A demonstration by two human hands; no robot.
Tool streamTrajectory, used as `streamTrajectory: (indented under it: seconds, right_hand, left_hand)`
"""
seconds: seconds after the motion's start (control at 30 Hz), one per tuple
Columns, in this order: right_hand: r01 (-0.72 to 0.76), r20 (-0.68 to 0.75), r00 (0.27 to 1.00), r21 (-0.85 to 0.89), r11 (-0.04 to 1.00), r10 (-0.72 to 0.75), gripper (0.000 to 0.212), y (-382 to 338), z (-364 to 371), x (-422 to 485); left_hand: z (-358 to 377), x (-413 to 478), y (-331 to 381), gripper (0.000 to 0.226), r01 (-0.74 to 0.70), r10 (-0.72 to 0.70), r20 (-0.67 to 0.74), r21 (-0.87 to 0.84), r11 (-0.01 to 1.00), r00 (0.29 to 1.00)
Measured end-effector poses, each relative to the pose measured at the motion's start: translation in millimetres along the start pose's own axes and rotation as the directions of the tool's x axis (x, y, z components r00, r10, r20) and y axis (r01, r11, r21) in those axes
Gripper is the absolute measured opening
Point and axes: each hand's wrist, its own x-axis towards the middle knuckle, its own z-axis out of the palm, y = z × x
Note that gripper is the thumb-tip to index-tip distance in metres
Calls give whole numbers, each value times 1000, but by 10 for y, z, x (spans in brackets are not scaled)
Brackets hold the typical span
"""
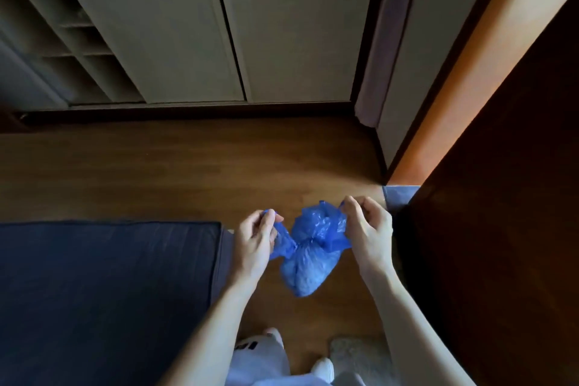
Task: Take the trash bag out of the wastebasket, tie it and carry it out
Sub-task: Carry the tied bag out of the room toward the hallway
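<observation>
Both hands pinch the bag's top flaps: the left hand (255, 240) has its grip clenched on one twisted blue ear, and the right hand (368, 229) has its grip clenched on the opposite ear, the two drawn apart toward 9 and 3 o'clock with the plastic crossing between them. The trash bag (308, 257) hangs in the air between the hands, above the wooden floor (175, 172), its filled belly sagging toward 6 o'clock. No wastebasket shows in this view, so the bag looks already lifted out, and the step in hand appears to be the tying.

Thin film like this should be very light, soft and somewhat slippery; it will likely stretch or tear if the ears are yanked hard, so the pull wants to be firm but even. Best hold is on the ears close to the crossing, where the plastic is bunched and strongest.

It is a small translucent blue bag, crinkled and glossy, with a rounded lump of contents low down; what is inside cannot be made out. A dark mattress (106, 291) lies at 8 o'clock, pale closet doors (219, 25) at 12 o'clock.
</observation>
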Motion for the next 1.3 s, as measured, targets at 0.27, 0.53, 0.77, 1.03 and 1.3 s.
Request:
streamTrajectory:
  seconds: [0.27, 0.53, 0.77, 1.03, 1.3]
  right_hand:
    - [1, 92, 996, -46, 999, 3, 39, 54, 638, 959]
    - [17, 189, 982, -58, 998, -6, 40, -146, 1729, 2222]
    - [51, 213, 976, -75, 996, -34, 52, -326, 2601, 3110]
    - [19, 305, 952, -61, 998, 0, 48, -375, 3495, 3902]
    - [25, 558, 830, -30, 999, -5, 40, -513, 4677, 4845]
  left_hand:
    - [60, 1129, -52, 30, 3, -3, -32, -6, 1000, 999]
    - [-101, 2859, -49, 25, 9, -11, -94, -15, 1000, 996]
    - [-392, 4094, 17, 27, 42, -57, -185, -82, 996, 981]
    - [-660, 4950, 166, 25, 40, -61, -284, -81, 996, 957]
    - [-992, 5920, 429, 26, 33, -69, -440, -88, 996, 895]
